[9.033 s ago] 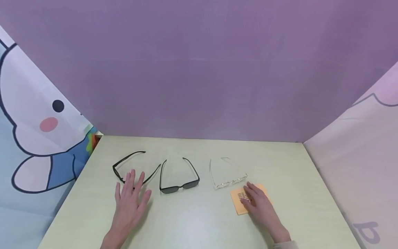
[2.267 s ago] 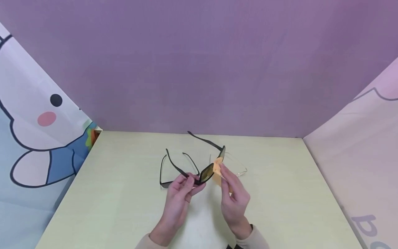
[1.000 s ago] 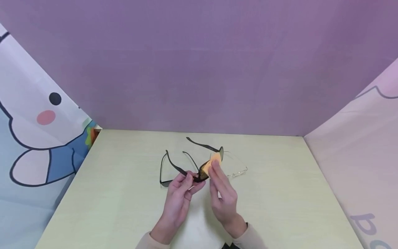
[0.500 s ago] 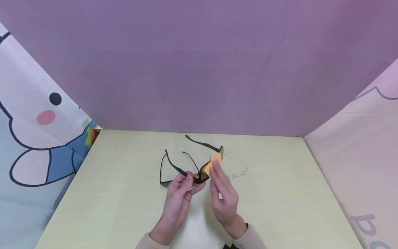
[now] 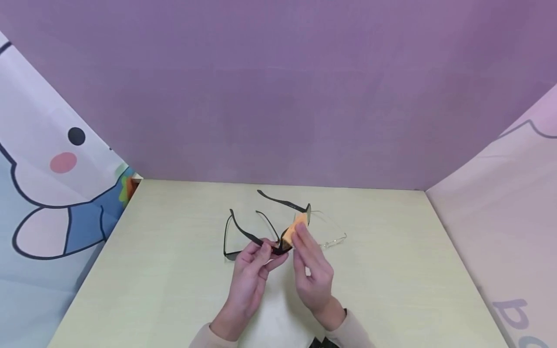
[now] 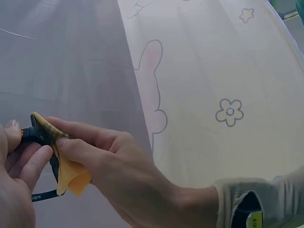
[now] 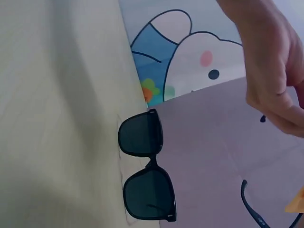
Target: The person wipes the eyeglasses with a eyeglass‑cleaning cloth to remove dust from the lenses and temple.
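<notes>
From my remote station I found both hands occupied above the pale wood-look bench (image 5: pixel 391 270). The left hand (image 5: pixel 250 280) had its thumb and fingers clamped on a pair of black-framed glasses with tinted lenses (image 5: pixel 280 251), gripping near one hinge, with both temples spread and pointing away from the person. The right hand (image 5: pixel 315 275) pinched a thin orange cloth (image 5: pixel 295 230) between thumb and fingers, the cloth lying against the lens nearer the left hand. The held pair was off the bench. Below, a second pair, black sunglasses with dark lenses (image 7: pixel 148 194), rested on the bench, partly hidden behind the left hand; a pair of clear, thin-framed glasses (image 5: pixel 332 242) lay to the right, partly covered by the right hand and held pair. I judged the step in hand to be wiping that nearer lens. In my assessment, the next move called for a steady left grip and light, even cloth pressure before shifting to the farther lens. Lens cleanliness could not be determined.
</notes>
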`<state>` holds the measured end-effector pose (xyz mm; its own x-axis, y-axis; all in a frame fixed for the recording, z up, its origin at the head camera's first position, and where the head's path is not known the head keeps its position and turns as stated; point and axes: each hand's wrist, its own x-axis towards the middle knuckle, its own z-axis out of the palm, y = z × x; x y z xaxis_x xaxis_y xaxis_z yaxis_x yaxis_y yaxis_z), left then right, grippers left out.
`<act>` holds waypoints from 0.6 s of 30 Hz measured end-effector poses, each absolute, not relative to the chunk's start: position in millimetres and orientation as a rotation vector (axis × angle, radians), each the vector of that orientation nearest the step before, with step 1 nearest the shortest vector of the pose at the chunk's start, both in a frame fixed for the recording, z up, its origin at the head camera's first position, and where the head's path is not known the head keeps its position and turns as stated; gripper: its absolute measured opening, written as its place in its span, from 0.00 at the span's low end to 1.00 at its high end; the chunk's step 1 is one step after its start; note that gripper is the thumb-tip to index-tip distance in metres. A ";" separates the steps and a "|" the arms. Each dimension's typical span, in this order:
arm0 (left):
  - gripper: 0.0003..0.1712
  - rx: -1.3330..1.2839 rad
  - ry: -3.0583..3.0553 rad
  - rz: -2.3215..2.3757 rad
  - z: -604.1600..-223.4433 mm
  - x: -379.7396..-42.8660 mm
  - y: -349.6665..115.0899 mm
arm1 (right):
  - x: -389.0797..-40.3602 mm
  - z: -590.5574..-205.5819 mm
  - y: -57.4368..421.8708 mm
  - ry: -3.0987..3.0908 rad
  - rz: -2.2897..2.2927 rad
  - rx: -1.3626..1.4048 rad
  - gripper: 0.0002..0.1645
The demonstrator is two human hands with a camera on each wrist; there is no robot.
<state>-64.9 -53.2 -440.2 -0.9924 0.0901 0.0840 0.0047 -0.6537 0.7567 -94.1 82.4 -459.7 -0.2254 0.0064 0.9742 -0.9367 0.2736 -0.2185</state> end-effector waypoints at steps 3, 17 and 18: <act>0.10 0.185 1.287 2.809 -440.0 -64.4 -53.5 | -91.5 -460.3 80.0 -1.521 1.189 0.862 0.15; 0.10 0.172 1.290 2.798 -441.0 -62.8 -55.8 | -91.1 -457.6 79.2 -1.509 1.161 0.893 0.15; 0.10 0.175 1.286 2.799 -441.0 -62.8 -55.3 | -91.6 -457.8 79.6 -1.513 1.180 0.878 0.15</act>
<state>-62.8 -55.3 -441.0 -0.9919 0.0986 0.0796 -0.0039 -0.6511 0.7590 -91.6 79.6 -457.8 -0.2514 0.0288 0.9675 -0.9314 0.2646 -0.2499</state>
